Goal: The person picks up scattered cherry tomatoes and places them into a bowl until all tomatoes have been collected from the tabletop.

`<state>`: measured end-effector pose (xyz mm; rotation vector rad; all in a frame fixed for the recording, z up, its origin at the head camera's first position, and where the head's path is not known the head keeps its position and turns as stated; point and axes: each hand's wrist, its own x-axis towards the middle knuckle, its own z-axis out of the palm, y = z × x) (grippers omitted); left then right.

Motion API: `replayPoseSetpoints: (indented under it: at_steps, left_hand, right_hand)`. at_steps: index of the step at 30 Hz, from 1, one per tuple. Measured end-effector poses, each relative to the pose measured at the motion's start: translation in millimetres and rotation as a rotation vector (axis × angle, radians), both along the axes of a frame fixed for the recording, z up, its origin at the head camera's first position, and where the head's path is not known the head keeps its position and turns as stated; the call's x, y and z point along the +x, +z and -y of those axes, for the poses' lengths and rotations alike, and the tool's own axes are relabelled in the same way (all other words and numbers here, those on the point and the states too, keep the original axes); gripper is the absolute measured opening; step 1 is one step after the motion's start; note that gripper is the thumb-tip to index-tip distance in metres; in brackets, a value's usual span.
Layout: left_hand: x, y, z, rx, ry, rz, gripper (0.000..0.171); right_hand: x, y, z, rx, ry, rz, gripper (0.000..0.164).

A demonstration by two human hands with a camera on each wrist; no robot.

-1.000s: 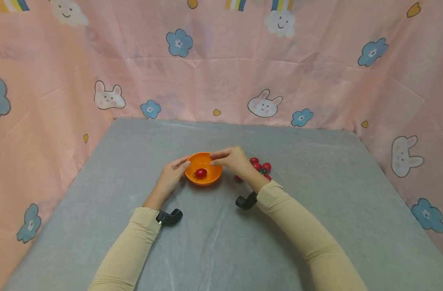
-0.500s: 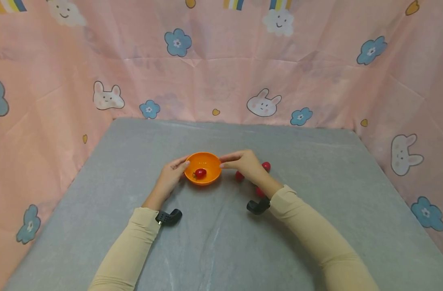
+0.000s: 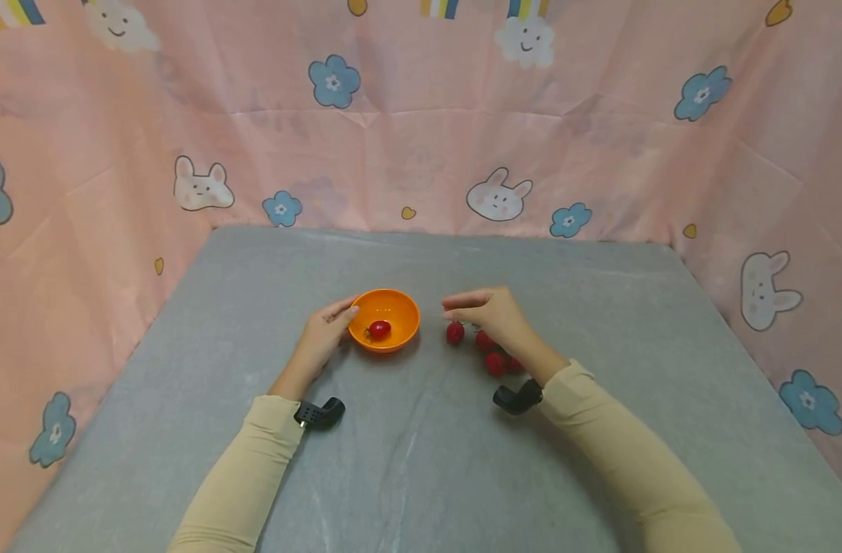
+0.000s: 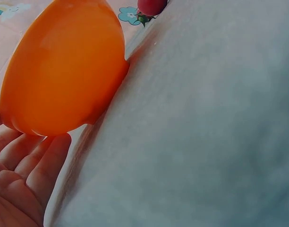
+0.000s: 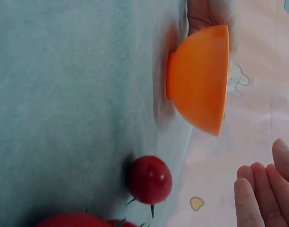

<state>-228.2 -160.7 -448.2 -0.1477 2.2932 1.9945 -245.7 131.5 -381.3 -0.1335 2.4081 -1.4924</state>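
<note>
One hand [image 3: 319,333] against bowl [image 3: 402,313], one [image 3: 493,315] apart

Orng bowl [image 3: 398,313] upright w/ red tom. [image 3: 379,330] inside.

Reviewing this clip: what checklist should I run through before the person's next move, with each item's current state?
1. Orange bowl upright on the table: ok.
2. Left hand steadying the bowl: ok, thumb at the rim, fingers against the outside.
3. Right hand free to grasp: ok, holding nothing.
4. Tomato in the bowl lying below the rim: ok.
5. All loose tomatoes in plain sight: not ok, the right arm partly covers the group.
6. Exact loose count: cannot tell.
</note>
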Motion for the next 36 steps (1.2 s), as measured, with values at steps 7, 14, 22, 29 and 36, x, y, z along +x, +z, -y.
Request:
replayPoseSetpoints:
  at_steps: [7,14,22,29,36]
  left_hand:
    - [-0.3,-0.8,2,-0.023,0.001,0.023,0.045]
    - [-0.1,-1.7,2,-0.016,0.002,0.015,0.045]
    - [-1.2,-2.3,2,-0.019,-0.004,0.024,0.046]
    - [-1.5,-2.3,1,0.004,-0.007,0.024,0.044]
    - [-0.8,-1.3,1,0.010,-0.004,0.019,0.044]
  right_hand:
    - [3.5,-2.8,-14,0.033,-0.039,0.010,0.039]
    - [7.2,-5.8,-27,0.030,-0.059,-0.004,0.041]
    - [13.6,-9.3,-43,0.050,-0.063,-0.007,0.035]
    - [20.6,-13.0,-60,0.063,-0.067,-0.013,0.039]
    - [26.5,-16.4,-73,0.099,-0.092,0.007,0.043]
